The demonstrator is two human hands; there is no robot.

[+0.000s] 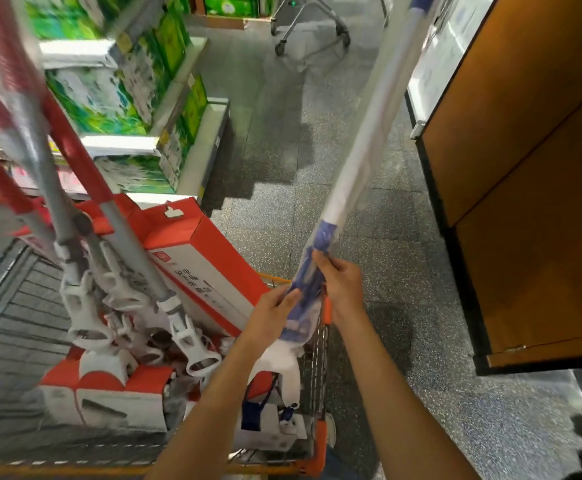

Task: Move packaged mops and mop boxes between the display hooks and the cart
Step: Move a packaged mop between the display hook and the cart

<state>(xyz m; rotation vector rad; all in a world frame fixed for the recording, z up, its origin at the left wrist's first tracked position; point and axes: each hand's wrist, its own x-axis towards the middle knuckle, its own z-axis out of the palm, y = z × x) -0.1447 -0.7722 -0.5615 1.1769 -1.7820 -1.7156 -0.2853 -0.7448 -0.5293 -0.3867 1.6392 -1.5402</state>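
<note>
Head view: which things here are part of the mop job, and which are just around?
Job:
blue-and-white mop, held by left hand and right hand
red-handled mops
mop boxes
cart

Around:
green packs
empty trolley
wooden cabinet

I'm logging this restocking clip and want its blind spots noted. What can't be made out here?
Head view:
- Blue-and-white mop, gripped by left hand and right hand: top of handle cut off by the upper edge.
- Red-handled mops: upper ends motion-blurred and cut off by the edge.
- Red box: print too blurred to read.
- Display hooks: out of frame.
</note>
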